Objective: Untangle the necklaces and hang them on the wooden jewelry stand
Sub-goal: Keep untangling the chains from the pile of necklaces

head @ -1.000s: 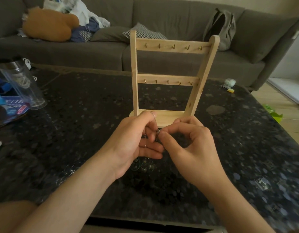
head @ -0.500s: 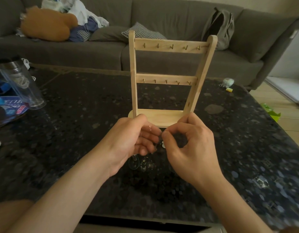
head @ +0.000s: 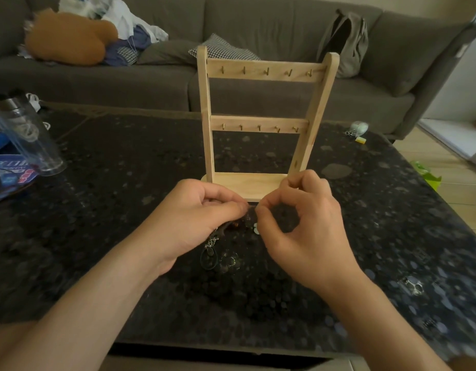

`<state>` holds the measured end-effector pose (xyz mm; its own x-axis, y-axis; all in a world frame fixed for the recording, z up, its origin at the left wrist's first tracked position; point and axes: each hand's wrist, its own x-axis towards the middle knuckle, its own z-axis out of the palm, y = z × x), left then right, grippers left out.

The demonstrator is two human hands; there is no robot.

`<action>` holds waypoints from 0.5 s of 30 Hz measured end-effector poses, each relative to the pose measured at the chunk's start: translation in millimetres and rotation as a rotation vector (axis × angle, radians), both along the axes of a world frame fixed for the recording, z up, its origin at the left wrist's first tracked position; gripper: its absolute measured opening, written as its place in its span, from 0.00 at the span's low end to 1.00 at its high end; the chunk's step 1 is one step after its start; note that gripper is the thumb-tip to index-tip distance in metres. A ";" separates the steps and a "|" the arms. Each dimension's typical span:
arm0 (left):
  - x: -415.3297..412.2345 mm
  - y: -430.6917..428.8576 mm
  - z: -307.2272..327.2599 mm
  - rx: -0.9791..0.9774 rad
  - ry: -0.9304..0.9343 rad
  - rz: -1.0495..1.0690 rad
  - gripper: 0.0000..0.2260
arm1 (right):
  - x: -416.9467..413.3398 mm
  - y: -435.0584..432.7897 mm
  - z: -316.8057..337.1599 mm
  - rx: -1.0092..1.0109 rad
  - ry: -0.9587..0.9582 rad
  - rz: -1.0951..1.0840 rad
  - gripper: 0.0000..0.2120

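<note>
Along the far side of the counter (head: 124, 162), I see a grey sofa (head: 151, 84) spanning the view. The dark speckled counter carries the wooden jewelry stand (head: 261, 74), upright at centre, its base just beyond my hands. My left hand (head: 188, 223) and right hand (head: 303, 231) meet in front of that base. Thumb and fingers (head: 269, 202) of each hand are pinched together on a thin strand of the necklaces (head: 212, 250). The remaining tangle hangs below the left hand onto the counter.
</note>
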<state>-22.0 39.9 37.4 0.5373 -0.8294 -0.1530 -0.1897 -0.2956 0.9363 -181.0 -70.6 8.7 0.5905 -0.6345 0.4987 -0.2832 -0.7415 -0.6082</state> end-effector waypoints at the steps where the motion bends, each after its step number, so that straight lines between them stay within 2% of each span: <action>1: 0.8 0.1 -0.6 0.000 0.005 -0.001 0.03 | -0.1 -0.1 -1.4 -0.048 -0.007 -0.010 0.02; 4: 3.1 0.8 -2.5 0.001 0.049 -0.027 0.05 | -0.1 1.2 -4.7 -0.110 -0.018 -0.019 0.02; 11: 5.5 1.4 -7.4 -0.056 0.061 -0.070 0.05 | 1.6 3.1 4.8 0.210 -0.049 0.005 0.02; 15: 6.6 -0.8 -11.3 -0.086 -0.021 -0.055 0.04 | 1.6 3.7 4.8 0.271 -0.080 0.015 0.02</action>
<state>-15.4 39.1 26.1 0.4930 -0.8673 -0.0694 -0.2230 -0.2030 0.9534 -179.4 -66.9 13.5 0.5660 -0.7427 0.3578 -0.2165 -0.5527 -0.8047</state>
